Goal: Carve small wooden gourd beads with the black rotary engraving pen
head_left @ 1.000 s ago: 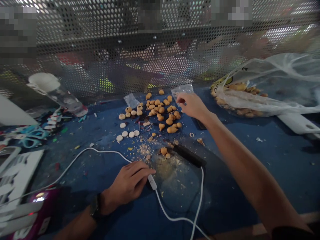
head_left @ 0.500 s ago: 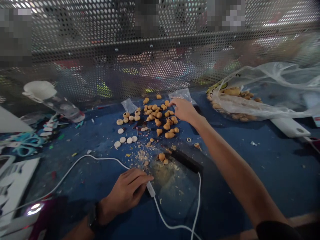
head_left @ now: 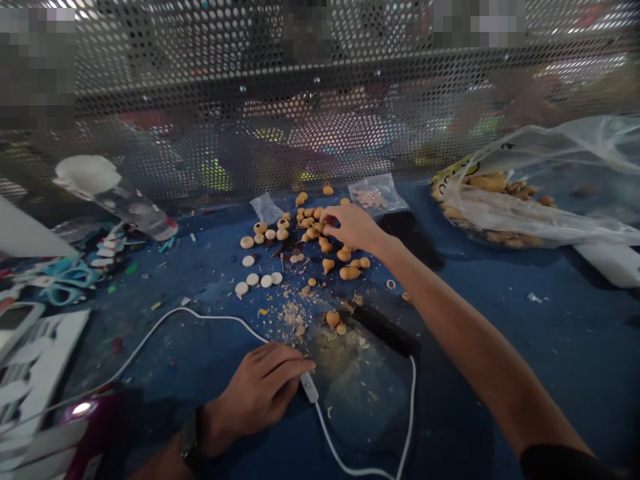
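Note:
My left hand (head_left: 260,390) lies on the blue table with its fingers closed around the inline switch (head_left: 309,387) of a white cable (head_left: 165,319). My right hand (head_left: 353,227) reaches far forward over a pile of small orange gourd-shaped pieces (head_left: 320,230), fingers curled down onto them; whether it holds one is hidden. Several pale round discs (head_left: 259,279) lie left of the pile. A black tool (head_left: 387,331) rests near crumbs and two more orange pieces (head_left: 333,319).
A perforated metal screen (head_left: 320,120) closes the back. A large plastic bag of orange pieces (head_left: 505,207) sits at right, two small clear bags (head_left: 373,195) behind the pile. A bottle (head_left: 117,197), scissors (head_left: 60,290) and white parts clutter the left.
My right hand has moved left from the small clear bag onto the pile of orange pieces. The left hand stays on the cable switch.

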Available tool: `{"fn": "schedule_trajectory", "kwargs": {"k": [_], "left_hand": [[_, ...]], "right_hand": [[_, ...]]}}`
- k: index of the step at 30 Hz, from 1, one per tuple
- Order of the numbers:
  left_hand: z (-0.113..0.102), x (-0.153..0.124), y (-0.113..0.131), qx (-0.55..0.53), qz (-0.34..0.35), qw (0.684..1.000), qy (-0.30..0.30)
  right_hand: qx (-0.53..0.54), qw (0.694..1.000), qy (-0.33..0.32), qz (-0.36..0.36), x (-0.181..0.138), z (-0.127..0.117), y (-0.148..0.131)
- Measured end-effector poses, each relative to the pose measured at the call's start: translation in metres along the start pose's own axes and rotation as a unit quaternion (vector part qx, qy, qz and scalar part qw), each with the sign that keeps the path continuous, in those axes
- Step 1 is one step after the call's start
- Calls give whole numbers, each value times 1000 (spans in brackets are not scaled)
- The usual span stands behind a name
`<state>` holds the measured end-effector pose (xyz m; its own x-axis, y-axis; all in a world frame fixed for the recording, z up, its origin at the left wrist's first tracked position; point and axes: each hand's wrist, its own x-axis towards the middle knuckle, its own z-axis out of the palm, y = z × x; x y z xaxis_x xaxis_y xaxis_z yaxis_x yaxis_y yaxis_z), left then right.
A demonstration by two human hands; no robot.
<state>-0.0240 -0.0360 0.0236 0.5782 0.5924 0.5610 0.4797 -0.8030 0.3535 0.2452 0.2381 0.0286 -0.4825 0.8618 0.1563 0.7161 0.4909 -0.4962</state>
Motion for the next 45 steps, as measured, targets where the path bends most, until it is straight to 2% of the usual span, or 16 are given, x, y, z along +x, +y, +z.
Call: {"fn": "schedule_trajectory", "kwargs": {"k": [9,14,17,26,35,45], "left_hand": [[-2,0,0,1,-1,1000,-2],[0,-1,0,6,0,1000,3],[0,1,0,8,1,1000,4],[-2,2,-1,1,6,1000,-1],[-1,1,0,6,7,1000,0],[-1,0,-1,-3,3,1000,-5]], "right_hand": [[-38,999,-26,8,-8,-18,27],[-42,998,-12,-38,-6,-8,15],[-37,997,-30,-62,-5,-1,5],[-60,997,-44,-13,-9,-20,6],[-87,992,-75,-44,-12,-24,5],[-111,992,-50,-35,-15,-24,-7]]}}
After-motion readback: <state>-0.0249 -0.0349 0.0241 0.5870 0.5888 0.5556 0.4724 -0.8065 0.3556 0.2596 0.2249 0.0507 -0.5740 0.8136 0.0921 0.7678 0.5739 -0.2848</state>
